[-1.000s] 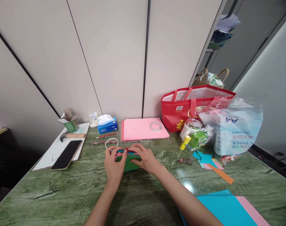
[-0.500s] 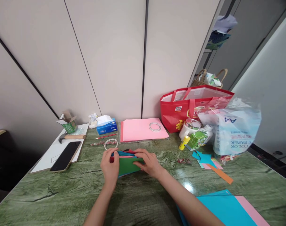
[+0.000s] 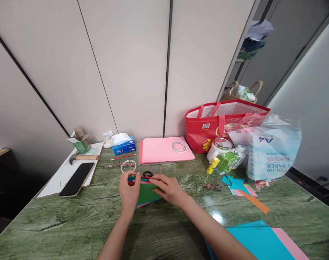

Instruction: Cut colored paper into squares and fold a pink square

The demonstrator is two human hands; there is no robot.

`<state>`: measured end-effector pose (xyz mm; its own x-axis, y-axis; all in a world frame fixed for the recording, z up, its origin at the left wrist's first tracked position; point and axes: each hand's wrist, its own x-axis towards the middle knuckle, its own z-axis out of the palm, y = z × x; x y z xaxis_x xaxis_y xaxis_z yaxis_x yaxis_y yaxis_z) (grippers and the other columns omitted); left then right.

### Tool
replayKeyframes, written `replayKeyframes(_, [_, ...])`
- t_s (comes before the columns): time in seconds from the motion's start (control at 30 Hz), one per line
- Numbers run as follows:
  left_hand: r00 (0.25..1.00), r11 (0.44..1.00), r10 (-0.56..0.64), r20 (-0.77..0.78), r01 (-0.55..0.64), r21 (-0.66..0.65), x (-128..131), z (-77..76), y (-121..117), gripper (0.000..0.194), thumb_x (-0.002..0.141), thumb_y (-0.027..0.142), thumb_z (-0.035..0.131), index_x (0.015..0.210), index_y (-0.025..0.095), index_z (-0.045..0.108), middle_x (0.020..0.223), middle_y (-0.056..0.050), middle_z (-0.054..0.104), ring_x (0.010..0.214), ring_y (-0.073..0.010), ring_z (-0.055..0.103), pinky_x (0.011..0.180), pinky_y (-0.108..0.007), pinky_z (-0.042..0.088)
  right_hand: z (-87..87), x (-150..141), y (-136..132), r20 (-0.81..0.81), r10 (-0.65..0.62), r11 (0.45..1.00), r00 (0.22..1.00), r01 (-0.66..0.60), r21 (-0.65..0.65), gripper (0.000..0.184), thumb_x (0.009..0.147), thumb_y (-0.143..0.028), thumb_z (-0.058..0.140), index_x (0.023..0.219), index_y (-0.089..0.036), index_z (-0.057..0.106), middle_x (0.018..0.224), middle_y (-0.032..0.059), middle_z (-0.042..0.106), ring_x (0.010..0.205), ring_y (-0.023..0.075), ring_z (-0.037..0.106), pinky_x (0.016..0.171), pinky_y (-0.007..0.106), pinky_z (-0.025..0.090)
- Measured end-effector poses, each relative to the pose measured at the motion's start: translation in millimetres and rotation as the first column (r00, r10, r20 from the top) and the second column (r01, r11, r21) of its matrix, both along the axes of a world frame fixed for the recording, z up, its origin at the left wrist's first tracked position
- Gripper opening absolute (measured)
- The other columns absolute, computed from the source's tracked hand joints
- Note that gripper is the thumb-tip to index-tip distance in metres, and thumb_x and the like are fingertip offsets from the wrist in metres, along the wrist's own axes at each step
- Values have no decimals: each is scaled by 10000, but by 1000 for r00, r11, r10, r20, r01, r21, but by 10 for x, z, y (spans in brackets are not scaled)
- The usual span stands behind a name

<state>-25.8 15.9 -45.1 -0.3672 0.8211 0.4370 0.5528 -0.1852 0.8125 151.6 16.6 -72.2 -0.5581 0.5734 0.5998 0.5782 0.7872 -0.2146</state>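
A small bundle of folded coloured paper (image 3: 147, 193) is between my hands, its green face toward me and blue and red layers along the top. My left hand (image 3: 129, 189) grips its left end, thumb in front and fingers behind. My right hand (image 3: 168, 189) holds the right end, fingers over the top edge. Just behind the bundle lies a black ring-shaped roll (image 3: 147, 174), partly covered. A white ring (image 3: 128, 166) rests beyond my left fingertips. The far side of the bundle is hidden.
Pink paper (image 3: 161, 150) with a white ring lies at the back, beside a tissue box (image 3: 123, 145). At left are a phone (image 3: 76, 179) and hammer (image 3: 84, 157). Rightward stand a red bag (image 3: 198, 133), glue stick (image 3: 213, 165) and paper scraps (image 3: 236, 183); blue sheets (image 3: 258, 240) lie in front.
My right fingers have shifted along the top of the bundle and lie flatter over it. More of the black roll shows behind. The view has moved slightly.
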Motion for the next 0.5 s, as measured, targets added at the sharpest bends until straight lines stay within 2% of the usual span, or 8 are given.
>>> replayKeyframes(0.07, [998,1000,27,50,-26,-13,-54,-58,29,161,736,352,524,739,193,547,751,-27,588,738,-186,561,677,-296,434,-39,15,0,-30,-4,1000,1000,5,23,337,876,-268,444,1209,-216,434,1132,87,579,1008,142,564,698,227,480])
replayKeyframes(0.17, [995,998,-10,102,16,-58,-147,-146,65,213,745,376,513,828,191,580,785,-31,619,720,-182,570,653,-279,427,-109,33,4,-84,-19,997,996,25,75,360,861,-270,475,1214,-216,431,1103,88,599,984,142,581,699,222,485])
replayKeyframes(0.3, [970,990,-20,243,53,-131,-201,-229,92,292,716,426,539,868,189,618,808,-30,640,706,-175,557,656,-264,407,-183,-9,-14,-166,-58,992,984,76,99,351,847,-254,502,1193,-215,457,1044,86,629,934,146,609,621,198,487])
replayKeyframes(0.4, [957,990,3,291,39,-138,-191,-219,108,297,717,444,525,767,172,633,696,-15,623,654,-164,539,622,-252,398,-171,-80,-36,-255,-77,990,964,104,96,337,838,-200,511,1171,-226,473,991,71,644,905,149,619,607,204,491])
replayKeyframes(0.5, [941,989,26,338,25,-147,-173,-146,111,334,730,467,499,752,161,633,617,1,590,571,-147,509,536,-236,379,-113,-129,-39,-420,-74,985,905,131,111,427,797,-166,561,1198,-243,437,983,69,631,896,163,613,663,243,509])
